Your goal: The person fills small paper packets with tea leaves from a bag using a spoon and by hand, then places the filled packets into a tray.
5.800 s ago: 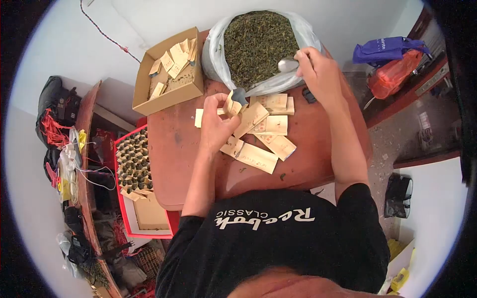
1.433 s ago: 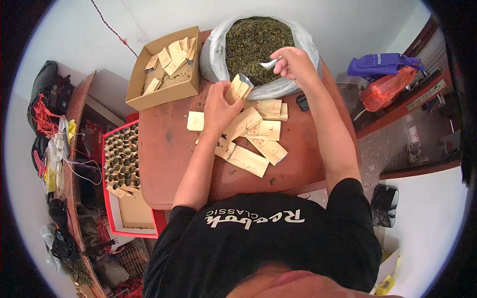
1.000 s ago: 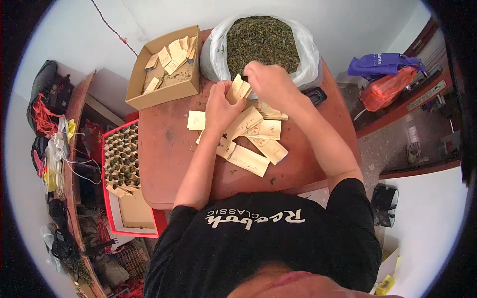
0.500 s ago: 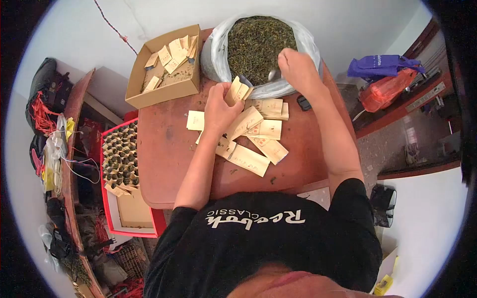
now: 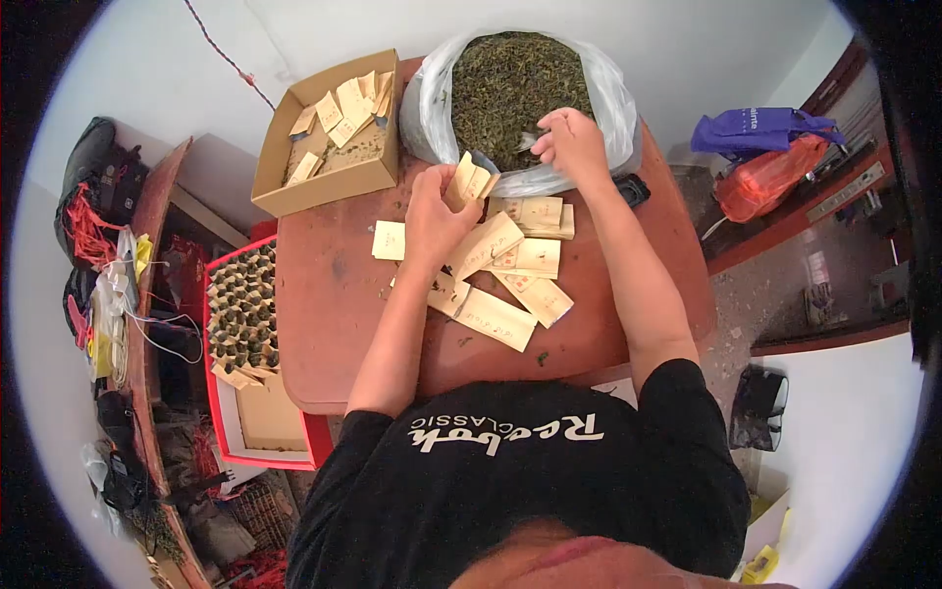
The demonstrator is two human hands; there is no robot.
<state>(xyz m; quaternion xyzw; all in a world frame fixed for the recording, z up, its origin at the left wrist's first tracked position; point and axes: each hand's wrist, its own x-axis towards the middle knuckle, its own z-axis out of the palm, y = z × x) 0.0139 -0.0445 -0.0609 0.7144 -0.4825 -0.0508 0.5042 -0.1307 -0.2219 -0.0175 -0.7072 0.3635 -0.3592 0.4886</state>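
My left hand (image 5: 438,214) pinches a small tan paper packet (image 5: 468,184) upright, its mouth held up near the front rim of a clear plastic bag (image 5: 424,120). Dark green dried leaves (image 5: 515,83), like loose tea, fill the bag. Over the leaves' near right side, my right hand (image 5: 577,147) is closed on what looks like a small shiny spoon (image 5: 531,140); its handle is hidden in the fingers. Flat paper packets (image 5: 496,319) lie in overlapping piles under and beside my left hand on the reddish-brown table (image 5: 334,324).
A cardboard box (image 5: 329,187) at the table's back left holds several packets. Below the left edge, a red box (image 5: 218,398) contains rows of leaf-filled packets. A small black object (image 5: 633,189) sits right of the bag. Blue and red bags (image 5: 760,133) are off to the right.
My right hand has shifted slightly left and toward me, with the spoon turned over the leaves. My left hand keeps the packet in nearly the same place.
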